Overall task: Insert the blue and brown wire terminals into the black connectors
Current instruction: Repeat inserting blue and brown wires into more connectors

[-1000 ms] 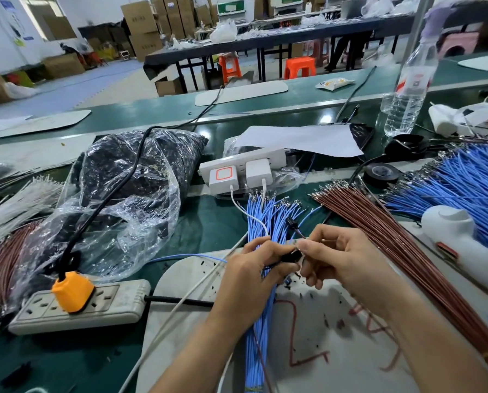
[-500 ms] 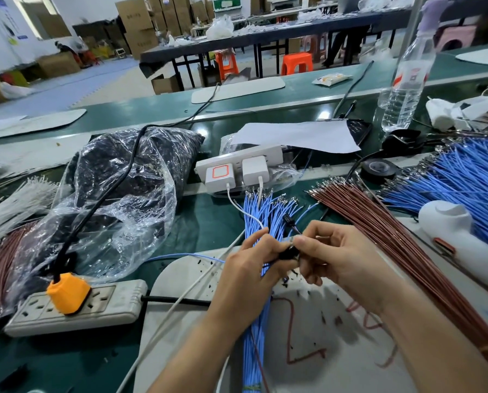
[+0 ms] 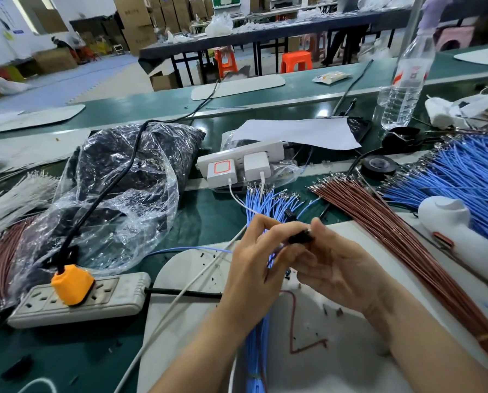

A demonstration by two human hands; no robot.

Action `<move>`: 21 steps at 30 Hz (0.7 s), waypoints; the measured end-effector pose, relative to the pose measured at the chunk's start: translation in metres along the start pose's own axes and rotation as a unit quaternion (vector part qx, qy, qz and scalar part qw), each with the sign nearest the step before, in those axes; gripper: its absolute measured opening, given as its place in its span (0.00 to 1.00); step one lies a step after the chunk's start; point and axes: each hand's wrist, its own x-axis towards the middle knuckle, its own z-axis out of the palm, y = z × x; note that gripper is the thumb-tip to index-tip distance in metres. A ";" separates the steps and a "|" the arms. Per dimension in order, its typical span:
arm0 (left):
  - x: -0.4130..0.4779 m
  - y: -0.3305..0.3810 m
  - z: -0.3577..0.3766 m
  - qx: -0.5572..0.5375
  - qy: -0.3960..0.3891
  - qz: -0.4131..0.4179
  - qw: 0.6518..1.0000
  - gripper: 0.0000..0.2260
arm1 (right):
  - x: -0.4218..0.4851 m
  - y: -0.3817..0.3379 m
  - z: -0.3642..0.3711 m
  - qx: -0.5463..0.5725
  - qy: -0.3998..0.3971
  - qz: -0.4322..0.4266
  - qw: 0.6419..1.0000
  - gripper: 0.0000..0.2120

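A small black connector point(image 3: 300, 238) sits between both hands above the white work mat point(image 3: 336, 350). My left hand point(image 3: 255, 259) pinches its left end with curled fingers. My right hand point(image 3: 336, 265) pinches its right end between thumb and forefinger. A bundle of blue wires point(image 3: 268, 202) with metal terminals runs under my hands toward the charger. A fan of brown wires point(image 3: 379, 231) lies to the right, and a bigger heap of blue wires point(image 3: 464, 180) lies beyond it. Which wire is in the connector is hidden by my fingers.
A clear bag of black parts point(image 3: 118, 188) lies at left. A power strip point(image 3: 75, 302) with an orange plug point(image 3: 72, 285) is at front left. White chargers point(image 3: 237, 168), a black tape roll point(image 3: 379, 165), a water bottle point(image 3: 404, 80) and a white tool point(image 3: 458, 231) stand around.
Both hands have stayed together on the connector and rose slightly; the fingers shifted a little around it. Nothing else has moved.
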 end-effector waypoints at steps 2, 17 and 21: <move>-0.001 0.001 0.002 -0.010 -0.007 0.005 1.000 0.10 | -0.001 -0.003 -0.002 0.018 -0.018 0.009 1.000 0.16; 0.007 0.004 -0.003 0.035 -0.099 -0.081 0.991 0.10 | -0.022 -0.058 -0.026 0.162 0.290 -0.300 0.894 0.08; 0.001 0.037 0.000 -0.020 -0.179 -0.145 0.973 0.10 | -0.025 -0.057 -0.023 0.053 0.421 -0.331 0.843 0.03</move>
